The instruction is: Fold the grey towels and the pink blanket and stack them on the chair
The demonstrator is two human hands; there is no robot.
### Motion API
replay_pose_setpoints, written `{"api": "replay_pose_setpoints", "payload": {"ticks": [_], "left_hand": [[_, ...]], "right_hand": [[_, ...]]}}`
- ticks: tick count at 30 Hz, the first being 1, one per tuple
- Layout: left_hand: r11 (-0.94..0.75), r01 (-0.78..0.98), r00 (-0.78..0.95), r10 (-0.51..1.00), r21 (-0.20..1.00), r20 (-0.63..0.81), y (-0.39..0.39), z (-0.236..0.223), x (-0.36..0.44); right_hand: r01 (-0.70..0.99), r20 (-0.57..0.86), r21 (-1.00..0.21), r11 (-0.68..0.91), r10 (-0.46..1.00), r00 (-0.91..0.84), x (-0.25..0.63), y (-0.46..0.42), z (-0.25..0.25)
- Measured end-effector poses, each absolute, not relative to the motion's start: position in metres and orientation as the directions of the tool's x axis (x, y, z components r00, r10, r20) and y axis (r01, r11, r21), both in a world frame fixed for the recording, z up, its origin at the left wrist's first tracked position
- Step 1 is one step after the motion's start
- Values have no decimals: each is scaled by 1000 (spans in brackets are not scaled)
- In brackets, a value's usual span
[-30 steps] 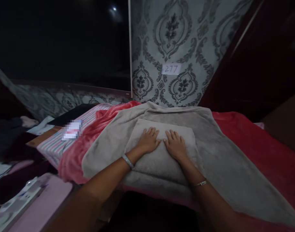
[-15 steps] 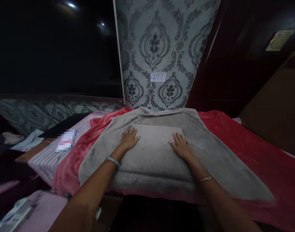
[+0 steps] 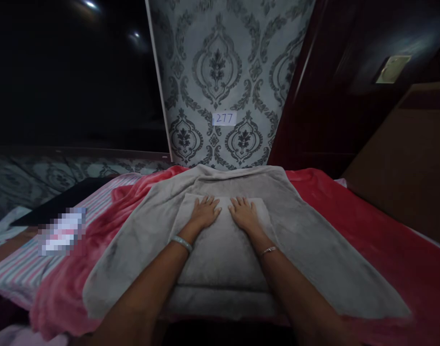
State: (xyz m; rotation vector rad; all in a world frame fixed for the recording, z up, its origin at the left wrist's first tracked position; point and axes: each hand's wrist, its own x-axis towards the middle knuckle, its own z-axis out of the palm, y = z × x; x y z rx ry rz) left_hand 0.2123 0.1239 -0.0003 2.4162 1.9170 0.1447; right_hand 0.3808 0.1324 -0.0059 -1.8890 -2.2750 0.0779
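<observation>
A grey plush blanket [image 3: 306,245] lies spread out, with a folded rectangular section [image 3: 223,254] of grey fabric on its middle. On the far left part of that section my left hand [image 3: 205,212] rests flat, fingers spread. My right hand [image 3: 244,215] lies flat close beside it on the right, fingers also apart. Neither hand grips anything; both palms press on the fabric. Whether the folded section is part of the blanket or a separate piece, I cannot tell.
A red blanket [image 3: 335,206] lies beneath the grey one. Striped cloth [image 3: 21,269] and a blurred packet [image 3: 63,233] are on the left. Behind stand a dark screen [image 3: 71,77] and a patterned wall with a paper label [image 3: 224,118]. A brown box [image 3: 403,158] stands right.
Both hands have slid inward, from the sides of the folded section toward its middle, staying flat. The camera view has shifted slightly right and closer.
</observation>
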Motion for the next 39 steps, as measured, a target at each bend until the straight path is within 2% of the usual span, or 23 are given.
{"api": "replay_pose_setpoints", "payload": {"ticks": [5,12,19,21,23,26,30,36,39], "left_hand": [[-211,971,212,977,112,-1,135,-4,199],[-22,993,30,997,112,-75,160,7,150],[56,996,-49,995,76,-90,147,13,138],[25,999,-24,1000,45,-16,126,11,142],[-90,996,89,995,17,44,99,5,146],[-204,979,203,978,22,44,64,-8,150],[-173,983,171,984,56,51,49,-17,153],[-180,978,177,983,103,39,56,-8,152],[-168,980,168,986,103,11,50,2,154]], "right_hand": [[967,167,-159,200,971,-174,386,136,-23],[965,168,-168,200,971,-172,387,137,-23],[963,196,-163,213,964,-179,392,137,-26],[962,201,-169,214,963,-179,393,139,-28],[961,208,-174,214,962,-177,394,141,-31],[958,216,-184,219,960,-178,395,141,-33],[960,183,-195,202,969,-167,393,139,-26],[959,40,-190,210,978,-206,403,123,-5],[948,52,-179,261,965,-256,417,85,-4]]}}
